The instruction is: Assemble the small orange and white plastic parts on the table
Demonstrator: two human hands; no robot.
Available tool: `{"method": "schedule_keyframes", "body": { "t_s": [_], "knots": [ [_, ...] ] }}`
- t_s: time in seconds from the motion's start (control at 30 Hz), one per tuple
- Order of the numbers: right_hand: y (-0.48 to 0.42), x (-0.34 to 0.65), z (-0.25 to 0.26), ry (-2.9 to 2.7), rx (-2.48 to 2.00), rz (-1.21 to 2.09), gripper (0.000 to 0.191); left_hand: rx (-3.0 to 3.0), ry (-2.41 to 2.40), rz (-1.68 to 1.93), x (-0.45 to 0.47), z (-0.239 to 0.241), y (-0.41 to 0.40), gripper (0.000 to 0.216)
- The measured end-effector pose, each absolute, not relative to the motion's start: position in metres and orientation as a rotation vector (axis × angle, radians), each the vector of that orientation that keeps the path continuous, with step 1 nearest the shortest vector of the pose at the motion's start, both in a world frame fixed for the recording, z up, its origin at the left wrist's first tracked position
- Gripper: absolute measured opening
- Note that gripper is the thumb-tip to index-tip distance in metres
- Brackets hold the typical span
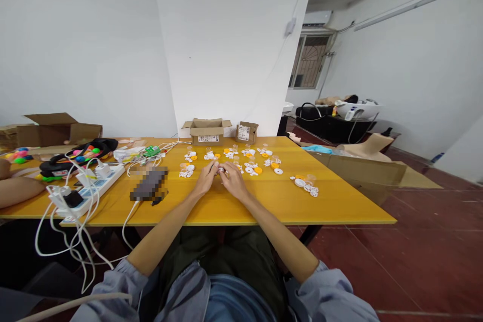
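Observation:
Both my hands rest on the yellow table (339, 206), fingertips meeting over a tiny white part (221, 169). My left hand (206, 179) and my right hand (234, 181) have their fingers pinched together around it. Just beyond them lie several groups of small white and orange plastic parts (249, 167) and small clear cups (234, 149), spread in rows. Another small group of parts (306, 184) sits to the right of my right hand.
A small open cardboard box (207, 132) and a second small box (246, 133) stand at the table's far edge. A blurred dark phone (149, 185), a white power strip (92, 186) with cables, and colourful toys (75, 157) fill the left. Another person's arm (18, 190) lies at far left.

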State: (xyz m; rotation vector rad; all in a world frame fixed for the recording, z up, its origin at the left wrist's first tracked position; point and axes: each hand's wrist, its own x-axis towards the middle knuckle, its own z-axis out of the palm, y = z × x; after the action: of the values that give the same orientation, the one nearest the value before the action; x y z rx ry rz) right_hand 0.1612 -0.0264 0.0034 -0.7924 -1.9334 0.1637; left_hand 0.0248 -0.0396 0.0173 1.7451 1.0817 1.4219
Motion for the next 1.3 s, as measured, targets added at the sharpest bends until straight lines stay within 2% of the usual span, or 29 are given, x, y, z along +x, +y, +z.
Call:
{"method": "schedule_keyframes", "body": {
  "t_s": [0.13, 0.4, 0.7, 0.93, 1.13, 1.3],
  "knots": [
    [-0.026, 0.16, 0.002, -1.933, -0.764, 0.207, 0.029, 1.752, 1.127, 1.476, 0.025, 0.016, -0.038, 0.049],
    [-0.023, 0.171, -0.001, -1.778, -0.797, 0.237, 0.026, 1.627, 1.102, 1.434, 0.023, 0.019, -0.038, 0.05],
    [-0.015, 0.179, -0.007, -1.685, -0.879, 0.257, 0.024, 1.49, 1.147, 1.266, 0.016, 0.012, -0.043, 0.039],
    [-0.016, 0.178, -0.01, -1.795, -0.902, 0.218, 0.022, 1.789, 1.183, 1.282, -0.001, 0.0, -0.044, 0.037],
    [-0.016, 0.176, -0.011, -1.82, -0.89, 0.212, 0.02, 2.191, 1.282, 1.123, -0.001, -0.007, -0.049, 0.015],
    [-0.016, 0.176, -0.013, -1.835, -0.873, 0.209, 0.018, 2.456, 1.417, 0.939, -0.002, -0.014, -0.049, 0.02]
  ]
}}
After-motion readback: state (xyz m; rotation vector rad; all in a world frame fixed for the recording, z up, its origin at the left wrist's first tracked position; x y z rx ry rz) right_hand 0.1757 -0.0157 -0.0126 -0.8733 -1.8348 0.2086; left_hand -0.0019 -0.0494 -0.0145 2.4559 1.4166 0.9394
